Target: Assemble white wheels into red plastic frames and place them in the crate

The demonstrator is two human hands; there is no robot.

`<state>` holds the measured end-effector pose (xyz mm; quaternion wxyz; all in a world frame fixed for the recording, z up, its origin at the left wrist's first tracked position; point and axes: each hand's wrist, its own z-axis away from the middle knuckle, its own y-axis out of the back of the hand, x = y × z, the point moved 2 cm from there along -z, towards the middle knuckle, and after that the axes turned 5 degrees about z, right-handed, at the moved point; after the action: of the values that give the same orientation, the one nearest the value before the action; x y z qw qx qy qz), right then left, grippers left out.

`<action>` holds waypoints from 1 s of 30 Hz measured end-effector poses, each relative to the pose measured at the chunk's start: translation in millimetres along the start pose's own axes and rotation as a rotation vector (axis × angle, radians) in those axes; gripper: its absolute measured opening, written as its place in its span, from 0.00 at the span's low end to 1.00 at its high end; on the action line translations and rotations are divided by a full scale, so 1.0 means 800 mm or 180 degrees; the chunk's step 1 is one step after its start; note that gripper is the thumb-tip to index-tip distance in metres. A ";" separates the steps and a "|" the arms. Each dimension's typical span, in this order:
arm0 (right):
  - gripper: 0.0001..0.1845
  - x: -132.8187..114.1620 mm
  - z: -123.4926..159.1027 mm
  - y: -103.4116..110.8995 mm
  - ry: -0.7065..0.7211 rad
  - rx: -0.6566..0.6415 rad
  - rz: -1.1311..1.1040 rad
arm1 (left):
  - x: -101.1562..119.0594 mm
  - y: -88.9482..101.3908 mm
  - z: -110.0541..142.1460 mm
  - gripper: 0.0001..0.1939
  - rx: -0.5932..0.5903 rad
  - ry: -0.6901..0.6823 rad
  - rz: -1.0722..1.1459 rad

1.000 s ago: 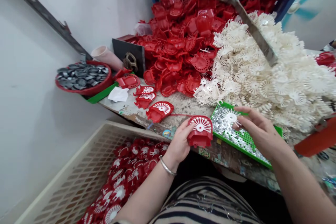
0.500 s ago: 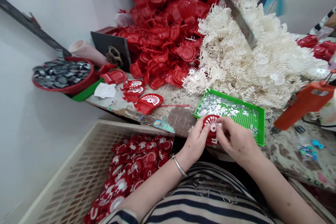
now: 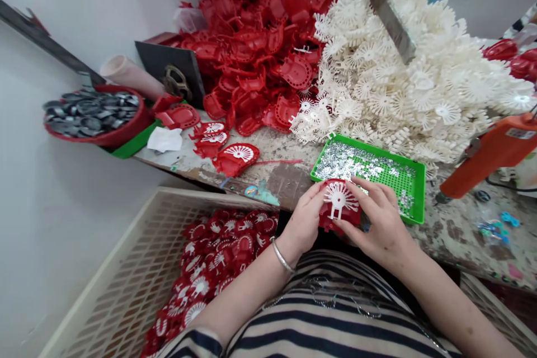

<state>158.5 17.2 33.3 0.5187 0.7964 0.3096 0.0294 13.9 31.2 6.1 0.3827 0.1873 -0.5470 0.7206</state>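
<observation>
My right hand [image 3: 380, 221], above the green tray [image 3: 420, 194] a second ago, has come across to join my left hand [image 3: 307, 219]. Left fingers grasp the red shell [image 3: 352, 215] by its left side; right thumb and forefinger span its right side, low and high. White fan [image 3: 339, 194] lies on its face. Shell is held by the tray's near-left corner. Beyond: white heap [image 3: 398, 89], red heap [image 3: 255, 61] left of it. Right: orange tool [image 3: 482, 162]. Lower left: filled crate [image 3: 104, 268].
</observation>
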 end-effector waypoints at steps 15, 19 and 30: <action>0.26 -0.004 0.009 0.000 0.0096 -0.0050 0.0417 | -0.002 0.006 0.006 0.19 -0.0168 -0.0172 -0.0559; 0.28 -0.005 0.016 -0.005 0.0062 -0.0052 0.0530 | -0.001 0.005 0.010 0.20 -0.0127 -0.0234 -0.0895; 0.28 0.006 0.020 0.022 -0.0098 0.0351 0.0120 | -0.001 0.006 0.013 0.16 0.0027 -0.0494 -0.0813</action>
<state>176.6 1.7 39.5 0.4781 0.8298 0.2877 0.0098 9.3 20.6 5.4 0.4270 0.3121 -0.5436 0.6517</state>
